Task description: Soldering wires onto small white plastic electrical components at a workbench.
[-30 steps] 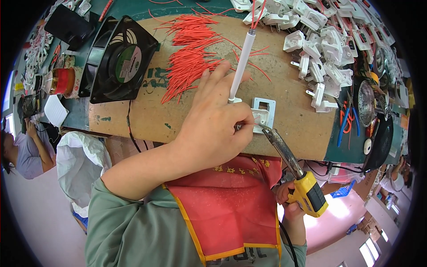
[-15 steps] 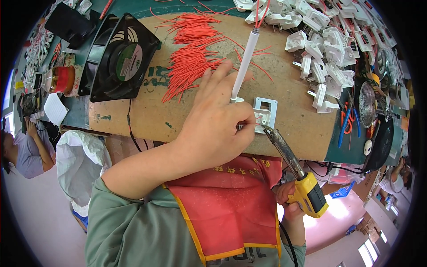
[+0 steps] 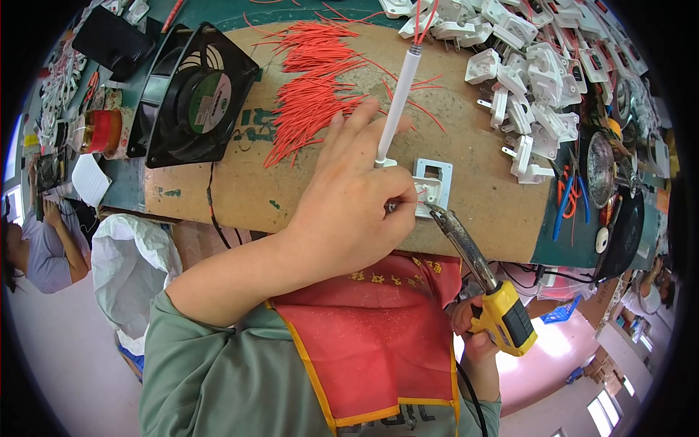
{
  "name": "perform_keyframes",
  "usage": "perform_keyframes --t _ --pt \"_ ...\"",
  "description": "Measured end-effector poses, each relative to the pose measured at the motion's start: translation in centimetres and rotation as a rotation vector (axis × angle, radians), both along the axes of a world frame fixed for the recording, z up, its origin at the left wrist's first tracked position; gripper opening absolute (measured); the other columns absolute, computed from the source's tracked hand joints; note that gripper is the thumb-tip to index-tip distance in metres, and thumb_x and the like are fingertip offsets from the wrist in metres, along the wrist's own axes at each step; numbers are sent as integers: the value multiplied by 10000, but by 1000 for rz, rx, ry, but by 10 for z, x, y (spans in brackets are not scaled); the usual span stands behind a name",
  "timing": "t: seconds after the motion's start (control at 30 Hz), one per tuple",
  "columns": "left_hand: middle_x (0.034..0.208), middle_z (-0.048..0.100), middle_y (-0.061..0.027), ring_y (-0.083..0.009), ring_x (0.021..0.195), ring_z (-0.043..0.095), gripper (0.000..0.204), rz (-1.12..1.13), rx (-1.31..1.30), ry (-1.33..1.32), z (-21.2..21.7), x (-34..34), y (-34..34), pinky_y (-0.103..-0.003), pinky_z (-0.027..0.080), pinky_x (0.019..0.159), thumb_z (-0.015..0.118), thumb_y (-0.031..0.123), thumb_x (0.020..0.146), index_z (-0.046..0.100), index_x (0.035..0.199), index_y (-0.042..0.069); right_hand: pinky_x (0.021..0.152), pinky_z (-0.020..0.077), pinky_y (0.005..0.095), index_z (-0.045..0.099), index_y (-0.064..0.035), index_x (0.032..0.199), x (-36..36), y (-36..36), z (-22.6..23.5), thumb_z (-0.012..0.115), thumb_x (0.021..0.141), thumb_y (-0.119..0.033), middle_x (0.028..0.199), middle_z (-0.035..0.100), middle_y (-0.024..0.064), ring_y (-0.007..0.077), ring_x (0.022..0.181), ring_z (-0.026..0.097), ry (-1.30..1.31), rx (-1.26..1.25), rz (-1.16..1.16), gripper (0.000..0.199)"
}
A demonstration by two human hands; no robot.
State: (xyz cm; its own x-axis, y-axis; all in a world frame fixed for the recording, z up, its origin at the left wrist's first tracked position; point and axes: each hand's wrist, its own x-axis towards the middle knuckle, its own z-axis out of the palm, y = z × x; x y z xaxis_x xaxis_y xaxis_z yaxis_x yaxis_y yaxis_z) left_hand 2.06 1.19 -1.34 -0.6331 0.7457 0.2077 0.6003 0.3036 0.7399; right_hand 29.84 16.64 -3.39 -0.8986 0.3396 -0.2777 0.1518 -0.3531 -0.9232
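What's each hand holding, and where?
Right hand grips the soldering iron by its yellow handle. Left hand pinches the white tube at its lower end.

Round green-and-white label at the hub of the black fan, far left on the worktop. Further left, a jar bearing a red band. No screens seen.

Solder joint — hidden behind left hand

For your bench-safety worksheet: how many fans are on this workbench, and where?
1. A black square fan lies at the bench's back left, left of the red wires and beyond the left hand. Others may be hidden outside the view.
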Motion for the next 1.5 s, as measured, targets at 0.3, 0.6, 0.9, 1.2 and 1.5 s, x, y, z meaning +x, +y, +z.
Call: perform_keyframes --t 0.3,0.6,0.9,1.2,1.5 --pt "1364 504 -180 -459 1342 385 113 3 -16 8 1 -1 0 -526 332 1093 737 13 698 652 748 67 492 379 270 467 -49 1316 -6 4 8 726 827 -554 676 468 6 140 562 467 99 96 -17 749" --pt "1400 502 -188 -429 1374 385 97 -40 -49 -32 6 0 3 -465 353 1092 737 22 717 655 764 47 485 382 269 468 -25 1305 7 39 4 756 811 -525 657 483 7 126 520 457 169 365 -177 760" --pt "1367 511 -185 -453 1352 380 88 -14 -65 -17 11 2 4 -506 350 1085 718 12 711 647 748 52 495 371 257 451 58 1311 -14 133 25 670 915 -311 678 474 27 120 545 454 142 862 -719 585" --pt "1355 512 -188 -443 1344 371 84 17 -42 -44 4 0 3 -499 316 1101 729 32 714 651 740 54 489 401 285 416 62 1344 -34 113 13 631 927 -253 657 480 42 142 529 477 304 227 -584 565" --pt "1423 472 -193 -426 1421 315 77 -24 -87 -60 7 0 0 -479 320 1113 745 48 742 677 778 57 483 425 281 438 26 1325 -74 48 0 723 833 -528 650 490 8 126 505 485 251 -39 -223 794"
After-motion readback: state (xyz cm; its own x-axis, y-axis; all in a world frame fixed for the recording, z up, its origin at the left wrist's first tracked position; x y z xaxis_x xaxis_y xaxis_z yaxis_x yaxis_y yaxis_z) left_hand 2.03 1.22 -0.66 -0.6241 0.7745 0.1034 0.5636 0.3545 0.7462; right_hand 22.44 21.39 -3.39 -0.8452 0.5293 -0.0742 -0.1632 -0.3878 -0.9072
